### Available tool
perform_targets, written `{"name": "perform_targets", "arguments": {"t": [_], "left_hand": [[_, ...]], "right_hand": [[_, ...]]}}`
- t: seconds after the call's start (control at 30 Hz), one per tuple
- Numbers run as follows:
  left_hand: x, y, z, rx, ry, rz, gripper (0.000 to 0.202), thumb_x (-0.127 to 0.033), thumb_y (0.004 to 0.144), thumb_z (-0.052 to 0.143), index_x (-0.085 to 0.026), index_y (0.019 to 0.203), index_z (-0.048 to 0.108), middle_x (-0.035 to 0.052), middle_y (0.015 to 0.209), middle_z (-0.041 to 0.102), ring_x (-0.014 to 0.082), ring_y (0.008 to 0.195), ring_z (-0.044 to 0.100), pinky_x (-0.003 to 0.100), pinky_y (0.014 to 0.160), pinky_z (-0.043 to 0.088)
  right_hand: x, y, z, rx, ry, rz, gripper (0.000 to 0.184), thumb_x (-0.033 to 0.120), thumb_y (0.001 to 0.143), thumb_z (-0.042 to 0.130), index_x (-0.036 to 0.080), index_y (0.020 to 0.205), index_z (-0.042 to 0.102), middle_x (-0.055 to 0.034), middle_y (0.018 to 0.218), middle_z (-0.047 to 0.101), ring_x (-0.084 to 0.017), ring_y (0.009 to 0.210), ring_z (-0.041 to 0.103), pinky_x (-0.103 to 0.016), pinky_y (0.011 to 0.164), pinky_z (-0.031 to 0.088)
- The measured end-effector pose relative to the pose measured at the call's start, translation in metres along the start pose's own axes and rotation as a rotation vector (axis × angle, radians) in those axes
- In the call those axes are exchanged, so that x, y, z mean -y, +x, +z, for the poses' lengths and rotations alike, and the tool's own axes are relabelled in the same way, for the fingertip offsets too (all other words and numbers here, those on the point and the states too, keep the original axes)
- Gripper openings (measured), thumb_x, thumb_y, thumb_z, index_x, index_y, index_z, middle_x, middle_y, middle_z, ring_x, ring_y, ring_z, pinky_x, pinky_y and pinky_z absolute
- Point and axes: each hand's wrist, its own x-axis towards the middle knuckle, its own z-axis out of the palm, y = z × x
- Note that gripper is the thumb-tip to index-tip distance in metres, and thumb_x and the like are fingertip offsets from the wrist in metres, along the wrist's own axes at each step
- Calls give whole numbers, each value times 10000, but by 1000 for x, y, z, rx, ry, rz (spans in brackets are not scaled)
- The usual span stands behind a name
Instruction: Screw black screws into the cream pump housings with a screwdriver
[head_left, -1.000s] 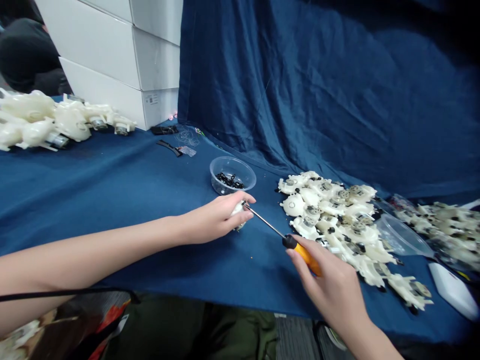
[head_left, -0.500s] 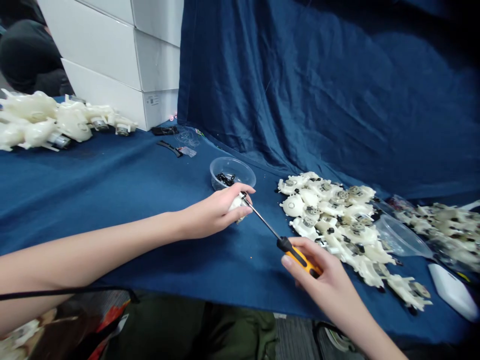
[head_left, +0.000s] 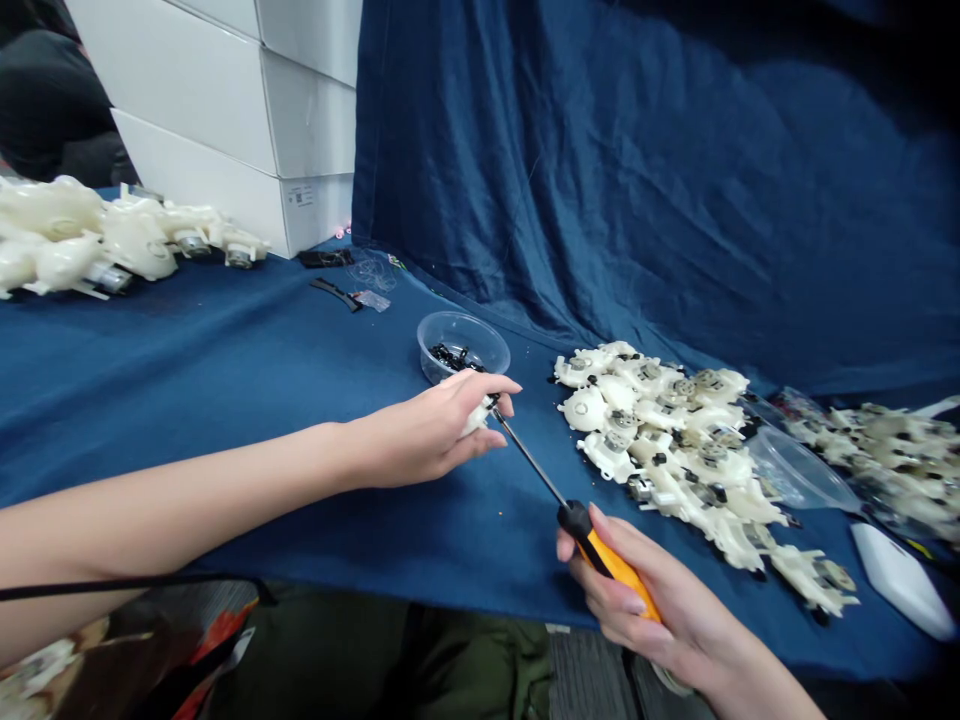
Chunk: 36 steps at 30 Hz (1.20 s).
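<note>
Over the blue cloth table (head_left: 225, 400), my left hand (head_left: 420, 435) is grasping a white plastic housing (head_left: 476, 418). My right hand (head_left: 645, 610) is clenching an orange-handled screwdriver (head_left: 615, 565), its shaft reaching the housing.

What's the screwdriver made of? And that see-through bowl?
The screwdriver has a thin, shiny shaft that looks like steel. Its handle looks like smooth, glossy orange and black plastic. The bowl seems to be thin clear plastic, because the black bits show through it, but it could be glass.
</note>
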Motion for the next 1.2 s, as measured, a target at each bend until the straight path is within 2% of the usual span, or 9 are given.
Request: {"name": "perform_targets", "arguments": {"t": [0.07,0.3,0.47,0.53,0.6,0.7,0.8,1.03,1.2], "left_hand": [[-1,0,1,-4,17,10,435,-297,1051,486,-194,1445,334,120,1333,576,228,1277,527,409,1141,403],[1,0,6,-17,-62,-92,549,-336,1046,487,-223,1522,236,132,1391,560,240,1247,571,415,1074,460],[0,0,8,-14,-226,-153,531,-379,1053,481,-210,1500,251,130,1356,586,147,896,655,342,874,534],[-1,1,8,-10,-301,-170,525,-396,1053,482,-200,1487,261,133,1336,599,132,847,648,325,822,540],[-2,1,8,-8,-346,-193,508,-418,1052,482,-197,1465,285,137,1315,613,139,858,650,323,805,541],[-2,1,7,6,-378,-226,466,-460,1050,477,-192,1406,344,117,1221,650,146,855,646,320,787,534],[-3,1,6,8,-387,-237,433,-470,1050,474,-192,1366,373,99,1175,659,144,848,641,315,781,528],[-3,0,9,-11,-321,-193,389,-397,1054,484,-200,1366,360,90,1244,632,128,844,638,311,799,521],[-3,-1,11,-21,-290,-171,383,-370,1054,493,-206,1373,358,71,1228,631,116,836,636,305,804,511]], "right_hand": [[1,0,-3,-7,-42,-17,494,618,989,526,146,1002,674,85,544,361,13,359,204,-147,379,130],[-4,2,7,-416,-668,-271,655,743,927,506,118,997,691,49,530,414,-41,413,318,-174,408,220],[-8,2,4,-708,-1305,-785,341,440,1019,544,159,1058,732,-20,755,697,-96,613,627,-183,581,456],[-8,3,0,-783,-1516,-1032,255,340,1014,579,155,1131,712,-40,936,766,-106,721,717,-177,679,506],[-6,4,-3,-822,-1681,-1159,232,294,1009,601,145,1164,687,-50,994,776,-115,769,748,-181,709,513],[-4,4,-2,-842,-1809,-1168,231,275,1016,595,143,1190,669,-47,982,779,-123,755,756,-200,678,507],[-1,2,1,-822,-1752,-1143,237,295,1019,590,139,1171,684,-47,997,782,-126,795,765,-188,715,529],[7,-8,4,-690,-1443,-813,269,382,1014,585,203,1108,762,8,919,792,-93,684,726,-137,618,522],[9,-11,1,-680,-1359,-698,331,440,1009,570,205,1098,785,-4,983,795,-107,704,720,-143,585,505]]}}
